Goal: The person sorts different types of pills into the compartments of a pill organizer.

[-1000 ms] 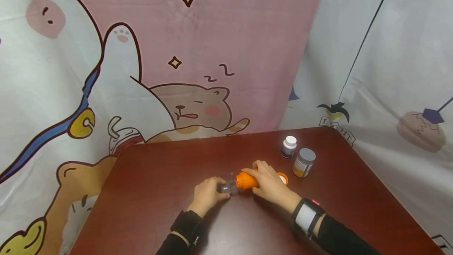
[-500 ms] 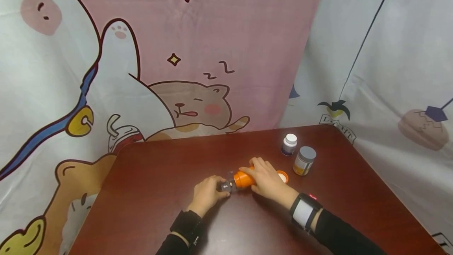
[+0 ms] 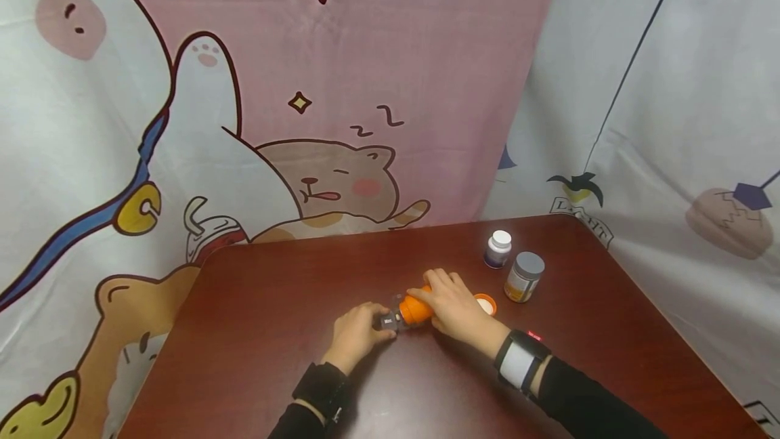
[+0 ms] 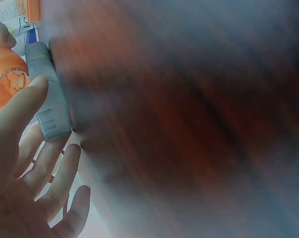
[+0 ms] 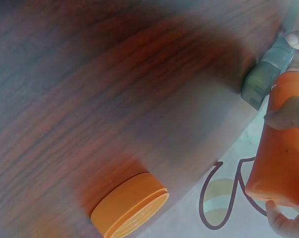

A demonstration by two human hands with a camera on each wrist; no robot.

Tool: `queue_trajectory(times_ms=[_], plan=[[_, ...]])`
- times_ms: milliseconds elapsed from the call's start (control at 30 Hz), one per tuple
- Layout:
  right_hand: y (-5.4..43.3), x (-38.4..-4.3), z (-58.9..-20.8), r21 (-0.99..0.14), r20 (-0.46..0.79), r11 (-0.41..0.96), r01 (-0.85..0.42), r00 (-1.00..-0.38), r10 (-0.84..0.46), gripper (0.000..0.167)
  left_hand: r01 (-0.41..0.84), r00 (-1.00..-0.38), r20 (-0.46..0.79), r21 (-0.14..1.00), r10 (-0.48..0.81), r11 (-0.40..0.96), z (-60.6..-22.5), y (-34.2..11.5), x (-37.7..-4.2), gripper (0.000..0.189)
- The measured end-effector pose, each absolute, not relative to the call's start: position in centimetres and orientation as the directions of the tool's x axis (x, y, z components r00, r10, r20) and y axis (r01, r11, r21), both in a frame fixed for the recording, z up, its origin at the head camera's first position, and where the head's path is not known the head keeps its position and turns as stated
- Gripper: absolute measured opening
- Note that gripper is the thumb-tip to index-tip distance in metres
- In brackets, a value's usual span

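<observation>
In the head view my left hand (image 3: pixel 355 337) holds the near end of a small grey see-through pill organizer (image 3: pixel 388 322) lying on the table. White print shows on its lid. The left wrist view shows the thumb against the organizer (image 4: pixel 54 111) and fingers at its other side. My right hand (image 3: pixel 460 310) grips an orange pill bottle (image 3: pixel 416 310), tilted with its uncapped mouth over the organizer. Pale tablets (image 4: pixel 13 85) fill the bottle's mouth. An orange cap (image 5: pixel 127 206) lies on the table beside my right hand, its pale inside showing in the head view.
A white bottle (image 3: pixel 497 249) with a dark blue lower part and a grey-lidded jar (image 3: pixel 524 276) stand at the back right of the brown table (image 3: pixel 274 371). Behind hangs a cartoon-printed cloth (image 3: pixel 426 87).
My right hand has moved a little left, bringing the orange bottle's mouth closer over the organizer. My left hand stays on the organizer.
</observation>
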State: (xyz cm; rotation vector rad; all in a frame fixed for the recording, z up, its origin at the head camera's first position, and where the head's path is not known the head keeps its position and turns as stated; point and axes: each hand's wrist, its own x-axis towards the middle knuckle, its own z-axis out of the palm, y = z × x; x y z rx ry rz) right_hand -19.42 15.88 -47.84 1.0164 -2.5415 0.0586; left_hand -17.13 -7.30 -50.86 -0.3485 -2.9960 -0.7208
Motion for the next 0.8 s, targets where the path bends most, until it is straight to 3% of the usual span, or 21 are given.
queue_trajectory(times_ms=[467,800], plan=[[15.36,-19.46,-47.82,0.187,0.417,0.713,-0.676,-0.602,-0.681,0.062,0.228,-0.974,0.099,0.441,0.206,0.868,-50.79,-7.35,-16.97,0.043],[15.29,-19.52,-47.60,0.200,0.380,0.716,-0.669,-0.620,-0.686,0.061,0.227,-0.974,0.088,0.441,0.210,0.868,-50.82,-7.29,-16.99,0.043]])
